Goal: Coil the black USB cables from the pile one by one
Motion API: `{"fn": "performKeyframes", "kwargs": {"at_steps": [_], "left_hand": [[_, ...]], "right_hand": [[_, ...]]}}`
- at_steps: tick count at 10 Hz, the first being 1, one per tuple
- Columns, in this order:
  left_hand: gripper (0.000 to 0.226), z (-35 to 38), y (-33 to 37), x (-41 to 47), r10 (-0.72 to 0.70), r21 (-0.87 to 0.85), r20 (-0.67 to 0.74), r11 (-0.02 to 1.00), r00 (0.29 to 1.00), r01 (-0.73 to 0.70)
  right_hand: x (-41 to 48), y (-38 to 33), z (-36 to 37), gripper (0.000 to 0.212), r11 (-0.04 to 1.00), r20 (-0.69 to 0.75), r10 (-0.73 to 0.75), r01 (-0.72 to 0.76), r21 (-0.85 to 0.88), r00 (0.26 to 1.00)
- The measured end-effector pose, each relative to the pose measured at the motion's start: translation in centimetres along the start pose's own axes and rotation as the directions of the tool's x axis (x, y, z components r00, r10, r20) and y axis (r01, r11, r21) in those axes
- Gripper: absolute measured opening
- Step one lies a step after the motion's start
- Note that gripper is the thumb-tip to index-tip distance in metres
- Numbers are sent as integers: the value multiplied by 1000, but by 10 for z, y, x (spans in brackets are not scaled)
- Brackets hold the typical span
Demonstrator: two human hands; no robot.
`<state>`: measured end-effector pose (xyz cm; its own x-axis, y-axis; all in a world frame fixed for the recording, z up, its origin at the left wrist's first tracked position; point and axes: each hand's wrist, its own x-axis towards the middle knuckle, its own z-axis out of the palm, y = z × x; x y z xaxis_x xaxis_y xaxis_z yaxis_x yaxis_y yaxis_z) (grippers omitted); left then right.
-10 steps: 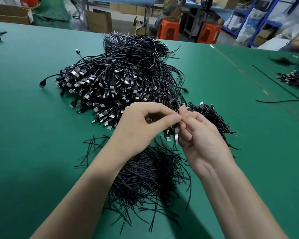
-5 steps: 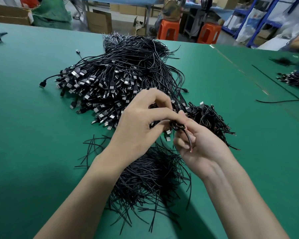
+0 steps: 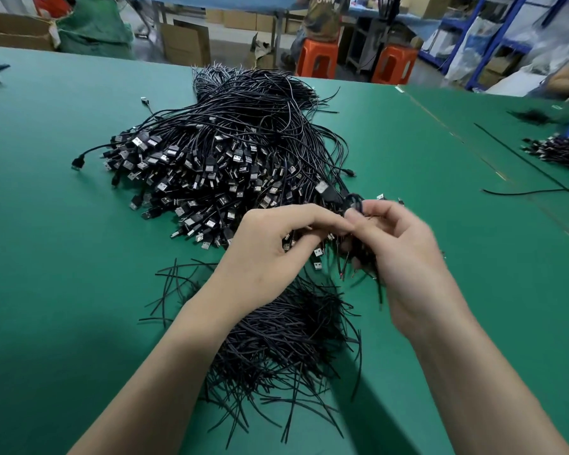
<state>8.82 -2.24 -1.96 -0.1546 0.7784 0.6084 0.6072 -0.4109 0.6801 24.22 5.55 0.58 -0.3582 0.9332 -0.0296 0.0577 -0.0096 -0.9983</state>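
Left hand (image 3: 270, 244) and right hand (image 3: 404, 251) both pinch one nearly coiled cable (image 3: 353, 201) just beside the pile (image 3: 230, 152). Most of that pile is not yet coiled, I think.

We see both hands meet above the green tabletop (image 3: 63, 257), at the near edge of the big pile of black USB cables (image 3: 217, 152). The right hand (image 3: 404, 254) is blurred and holds a small coiled cable (image 3: 353, 201) in its fingers (image 3: 375, 210). The left hand (image 3: 270, 254) pinches it from the left. A heap of short black strands (image 3: 283, 336) lies under the wrists.
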Motion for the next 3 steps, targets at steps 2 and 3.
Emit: {"fn": "performKeyframes", "kwargs": {"at_steps": [2,3], "left_hand": [[29,-12,-2,0,-117,37,-62,992,991,120],[28,-15,-1,1,-150,36,-70,988,986,153]], "right_hand": [[39,-17,-45,15,670,-159,-397,167,-723,904],[50,-20,-56,33,399,-72,-238,30,-916,968]]}}
